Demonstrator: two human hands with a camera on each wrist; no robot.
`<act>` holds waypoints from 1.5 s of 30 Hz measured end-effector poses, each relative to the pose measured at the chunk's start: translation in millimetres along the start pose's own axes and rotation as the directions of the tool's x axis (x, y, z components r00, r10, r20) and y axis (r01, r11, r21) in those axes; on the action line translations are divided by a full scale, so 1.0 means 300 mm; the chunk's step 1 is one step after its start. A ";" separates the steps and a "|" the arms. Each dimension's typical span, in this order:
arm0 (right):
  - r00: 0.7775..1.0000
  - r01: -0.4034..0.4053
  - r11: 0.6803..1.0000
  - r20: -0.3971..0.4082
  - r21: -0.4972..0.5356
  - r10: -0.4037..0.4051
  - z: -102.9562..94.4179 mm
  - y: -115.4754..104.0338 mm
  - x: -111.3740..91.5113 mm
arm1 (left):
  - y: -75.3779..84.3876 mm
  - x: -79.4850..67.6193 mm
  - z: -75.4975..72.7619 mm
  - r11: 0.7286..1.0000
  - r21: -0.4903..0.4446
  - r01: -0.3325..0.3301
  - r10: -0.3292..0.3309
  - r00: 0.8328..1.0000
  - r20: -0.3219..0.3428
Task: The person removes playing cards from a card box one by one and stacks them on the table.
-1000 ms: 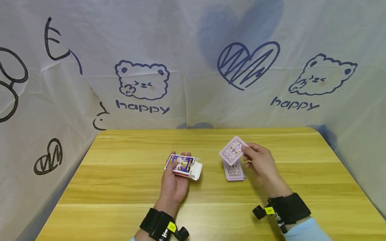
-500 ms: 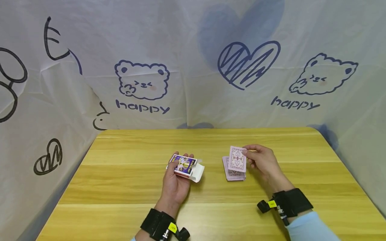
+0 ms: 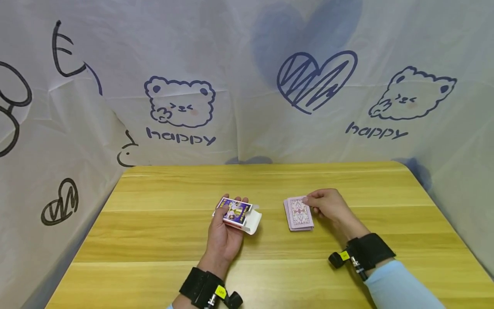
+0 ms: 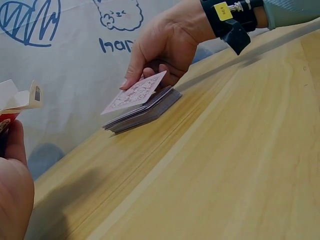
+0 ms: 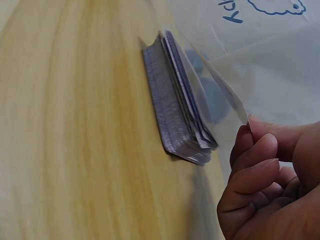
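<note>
A playing card (image 4: 135,95) with a pink patterned back is pinched at its corner between the thumb and curled fingers of my right hand (image 3: 329,206). It hovers tilted close over a stack of playing cards (image 5: 175,100) on the table; in the head view it overlaps the stack. My left hand (image 3: 225,234) lies palm up to the left of the stack and grips a purple and white card box (image 3: 236,211), thumb on top. The box's white end flap (image 3: 253,222) hangs open toward the stack. In the left wrist view only the box's end shows.
The light wooden table (image 3: 154,240) carries the stack right of its middle. A pale cloth (image 3: 247,51) with drawn bears and hearts hangs behind the table and along its sides. Black straps with small cameras circle both wrists.
My right hand has turned the pinched card from a slant to nearly in line with the stack and lowered it there. The left hand and card box have shifted only slightly.
</note>
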State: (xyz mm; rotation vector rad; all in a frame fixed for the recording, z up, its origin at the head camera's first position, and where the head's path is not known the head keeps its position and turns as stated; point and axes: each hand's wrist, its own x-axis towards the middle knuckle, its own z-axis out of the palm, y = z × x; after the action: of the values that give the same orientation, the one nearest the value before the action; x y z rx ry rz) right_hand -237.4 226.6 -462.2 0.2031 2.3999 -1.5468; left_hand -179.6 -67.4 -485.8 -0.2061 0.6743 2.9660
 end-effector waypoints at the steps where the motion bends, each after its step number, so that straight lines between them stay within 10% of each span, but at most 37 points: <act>1: 1.000 0.001 1.000 0.002 0.000 -0.001 0.003 0.002 0.004 | 0.001 0.000 0.000 1.000 -0.004 0.001 -0.001 1.000 -0.003; 32: 0.993 0.013 0.976 -0.109 -0.217 -0.038 0.048 0.009 0.013 | -0.002 0.000 -0.003 1.000 0.016 0.004 -0.004 1.000 0.014; 45: 0.991 -0.021 0.996 -0.132 -0.090 0.009 0.028 0.023 -0.002 | -0.011 0.006 0.007 0.988 0.139 0.068 -0.061 0.997 -0.052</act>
State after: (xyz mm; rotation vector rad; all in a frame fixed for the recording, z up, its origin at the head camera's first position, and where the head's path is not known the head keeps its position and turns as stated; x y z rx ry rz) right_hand -233.8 221.8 -471.3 0.3128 2.5566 -1.4556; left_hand -181.1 -63.4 -485.5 -0.2819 0.8622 2.8455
